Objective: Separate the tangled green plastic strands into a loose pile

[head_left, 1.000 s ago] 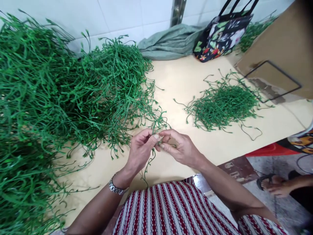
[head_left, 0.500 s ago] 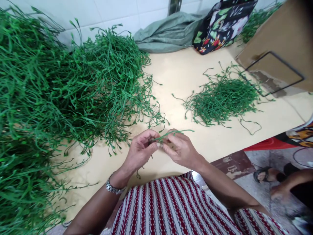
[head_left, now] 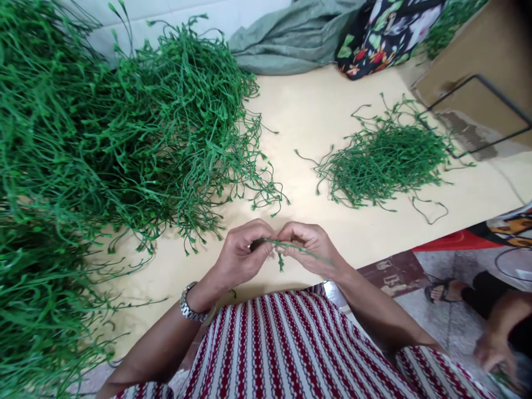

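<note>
Close to the table's front edge, my left hand (head_left: 246, 252) pinches a thin green artificial plant stem (head_left: 300, 249) between thumb and fingers. My right hand (head_left: 310, 244) is closed against it, fingertips meeting those of the left. The stem's long end runs across the right hand towards the wrist, blurred. A short budded piece (head_left: 281, 261) dangles between the hands; where it joins is hidden by the fingers. To the left spreads a big heap of similar green stems (head_left: 166, 133), and a smaller pile (head_left: 386, 160) lies to the right.
Behind are a grey-green sack (head_left: 291, 44) and a black floral bag (head_left: 380, 41). A cardboard box (head_left: 486, 61) with a dark wire frame (head_left: 494, 136) stands at the right. One loose stem (head_left: 430, 213) lies on the table (head_left: 366, 238). Another person's hand (head_left: 496, 354) shows at lower right.
The held stem has swung from pointing up and right to lying down across my right hand. A short budded piece now hangs between my hands. The view has shifted slightly.
</note>
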Tool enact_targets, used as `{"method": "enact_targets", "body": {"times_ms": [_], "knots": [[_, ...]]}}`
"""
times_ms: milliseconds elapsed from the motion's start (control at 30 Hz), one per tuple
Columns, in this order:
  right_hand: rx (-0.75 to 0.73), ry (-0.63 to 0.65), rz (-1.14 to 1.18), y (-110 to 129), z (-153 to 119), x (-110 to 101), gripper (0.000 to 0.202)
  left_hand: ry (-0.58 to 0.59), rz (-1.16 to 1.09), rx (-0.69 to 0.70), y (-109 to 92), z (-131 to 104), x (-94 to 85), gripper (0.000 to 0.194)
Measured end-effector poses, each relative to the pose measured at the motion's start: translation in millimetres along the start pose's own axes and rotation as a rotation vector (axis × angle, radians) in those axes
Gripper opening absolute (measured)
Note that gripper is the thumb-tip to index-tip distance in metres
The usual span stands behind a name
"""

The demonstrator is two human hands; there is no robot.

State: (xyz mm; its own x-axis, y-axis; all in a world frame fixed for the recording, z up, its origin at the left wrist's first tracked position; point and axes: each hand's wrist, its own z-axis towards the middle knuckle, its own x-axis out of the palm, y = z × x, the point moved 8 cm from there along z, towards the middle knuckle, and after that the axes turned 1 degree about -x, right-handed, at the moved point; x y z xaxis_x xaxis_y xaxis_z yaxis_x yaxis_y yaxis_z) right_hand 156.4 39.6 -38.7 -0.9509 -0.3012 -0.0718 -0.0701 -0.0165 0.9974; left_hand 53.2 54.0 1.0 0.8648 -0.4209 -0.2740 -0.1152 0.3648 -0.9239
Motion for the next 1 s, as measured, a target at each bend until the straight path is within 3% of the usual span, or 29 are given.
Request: {"method": "enact_targets", "body": {"times_ms": [67, 167, 333, 533, 900, 1000], "knots": [[-0.113, -0.001, -0.201, 11.8, -0.7, -1.3, 0.016, -0.01, 0.182, 0.006, -3.6, -1.7, 1.3, 0.014], [-0.236, 0.055, -0.424, 21.5, -2.8, 2.8, 0.014, 0.066, 0.401, -0.012, -6.4, -3.3, 8.8, 0.018], [-0.289, 0.109, -0.511, 20.0, -4.2, 6.7, 0.015, 0.14, 0.478, -0.036, -5.5, -4.5, 14.5, 0.02], [-0.204, 0.119, -0.364, 14.1, -4.1, 6.0, 0.016, 0.179, 0.464, 0.002, -4.8, -5.8, 19.2, 0.019], [0.032, 0.185, -0.084, -8.8, -6.4, 9.6, 0.015, 0.082, 0.743, 0.359, -26.6, -16.6, 28.7, 0.015], [0.091, 0.204, 0.027, -12.6, -11.9, 12.5, 0.017, 0.0, 0.791, 0.476, -32.6, -17.5, 20.9, 0.018]]}}
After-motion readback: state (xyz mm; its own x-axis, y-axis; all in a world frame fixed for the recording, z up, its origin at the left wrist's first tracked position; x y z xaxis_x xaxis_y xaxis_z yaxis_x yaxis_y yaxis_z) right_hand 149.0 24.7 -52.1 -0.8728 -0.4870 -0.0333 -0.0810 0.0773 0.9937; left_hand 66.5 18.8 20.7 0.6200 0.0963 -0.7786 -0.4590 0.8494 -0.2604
